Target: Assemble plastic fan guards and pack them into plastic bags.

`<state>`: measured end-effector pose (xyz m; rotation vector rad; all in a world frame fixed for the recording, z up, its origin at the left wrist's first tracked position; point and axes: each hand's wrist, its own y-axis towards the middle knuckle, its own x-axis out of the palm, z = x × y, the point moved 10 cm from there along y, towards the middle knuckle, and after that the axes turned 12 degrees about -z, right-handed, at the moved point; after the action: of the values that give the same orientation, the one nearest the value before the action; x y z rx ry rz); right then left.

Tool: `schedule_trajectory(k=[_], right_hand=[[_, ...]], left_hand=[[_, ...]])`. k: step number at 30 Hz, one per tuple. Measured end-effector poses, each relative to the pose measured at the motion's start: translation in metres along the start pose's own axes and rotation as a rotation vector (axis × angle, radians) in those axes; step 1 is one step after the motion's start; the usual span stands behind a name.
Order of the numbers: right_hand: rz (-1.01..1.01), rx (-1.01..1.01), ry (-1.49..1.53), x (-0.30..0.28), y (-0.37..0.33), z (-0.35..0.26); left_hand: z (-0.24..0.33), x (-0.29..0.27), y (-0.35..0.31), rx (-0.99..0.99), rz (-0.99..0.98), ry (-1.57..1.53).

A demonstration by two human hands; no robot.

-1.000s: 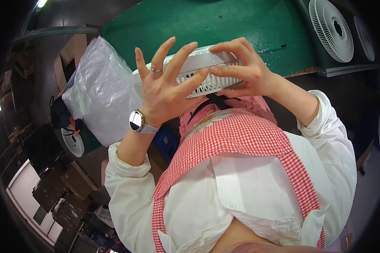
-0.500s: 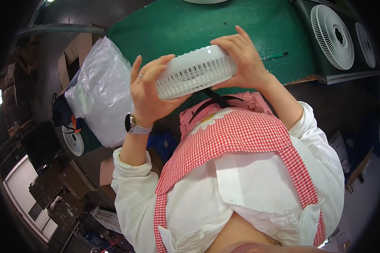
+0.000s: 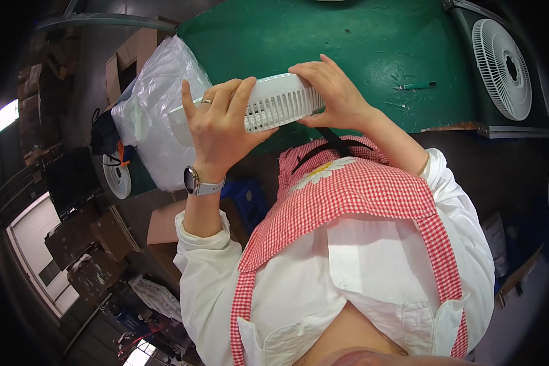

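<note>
I hold a white slatted fan grille (image 3: pixel 278 105) tilted nearly edge-on above the near edge of the green table. My left hand (image 3: pixel 221 116) is closed on it, thumb on the near side and fingers over the far side, with the index finger sticking out; the grille reaches past this hand to the left. At the grille's right end, my right hand (image 3: pixel 334 96) grips the rim between thumb and fingers. A green-handled cutter (image 3: pixel 416 86) lies on the table, right of my right hand.
On the right, another white fan grille (image 3: pixel 502 69) rests on a dark belt with a metal rail. Clear plastic wrapping (image 3: pixel 158 131) sits left of the green table (image 3: pixel 274 36). Beyond are cardboard boxes (image 3: pixel 128 58), a blue bin (image 3: pixel 244 198) and a white round grille (image 3: pixel 117 177).
The grille has shifted left and turned, so it now shows beyond my left hand. My right hand has moved left and lower with it. The whole view has swung slightly.
</note>
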<state>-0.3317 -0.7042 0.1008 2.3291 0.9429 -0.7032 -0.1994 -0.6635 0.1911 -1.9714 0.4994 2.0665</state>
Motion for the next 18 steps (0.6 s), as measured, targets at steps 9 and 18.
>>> schedule_trajectory(k=[9, 18], right_hand=[[0.35, 0.245, 0.241, -0.031, -0.03, 0.052], [0.105, 0.869, -0.362, -0.016, -0.15, 0.279]], left_hand=[[0.024, -0.033, -0.005, -0.139, 0.347, 0.156], [-0.082, 0.151, -0.144, -0.569, 0.175, -0.478]])
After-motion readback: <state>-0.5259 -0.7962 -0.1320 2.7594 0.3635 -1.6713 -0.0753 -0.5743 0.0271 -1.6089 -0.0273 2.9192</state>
